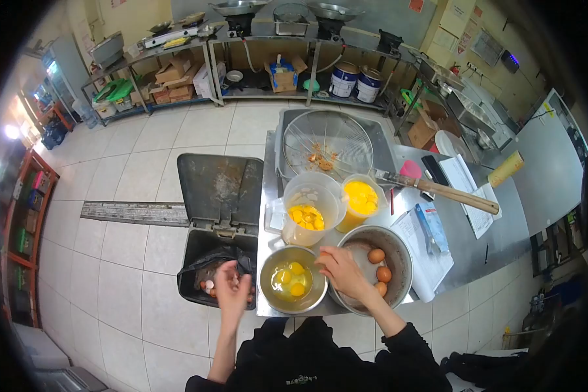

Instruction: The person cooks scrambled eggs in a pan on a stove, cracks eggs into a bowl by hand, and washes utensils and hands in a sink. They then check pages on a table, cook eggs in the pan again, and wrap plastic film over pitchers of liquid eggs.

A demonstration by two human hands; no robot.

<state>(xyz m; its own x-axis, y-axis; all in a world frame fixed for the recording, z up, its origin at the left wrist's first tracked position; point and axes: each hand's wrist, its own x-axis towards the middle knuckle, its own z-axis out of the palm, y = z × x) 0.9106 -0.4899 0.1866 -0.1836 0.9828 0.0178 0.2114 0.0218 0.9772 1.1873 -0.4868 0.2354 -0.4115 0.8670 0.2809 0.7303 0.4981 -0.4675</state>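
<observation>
My left hand (230, 287) is over the open waste bin (191, 261), its fingers apart and nothing visible in them. Broken eggshells (208, 286) lie on the black bag inside. Between the metal bowl (268, 297) and the deep pot (406, 261), my right hand (343, 273) has its fingers curled round what looks like a brown egg (323, 257), mostly hidden. In the bowl are three yolks (296, 268) in clear egg white. Brown eggs (383, 274) rest in the pot. Behind stand a plastic jug (294, 228) with several yolks and a container of yellow egg (360, 198).
A large wire strainer (328, 140) with brown crumbs lies over a grey tub (389, 150); its wooden handle (467, 197) reaches right across the table. Papers (424, 268), a blue box (432, 225) and a pink cup (410, 170) are at the right. The bin lid (219, 186) stands raised.
</observation>
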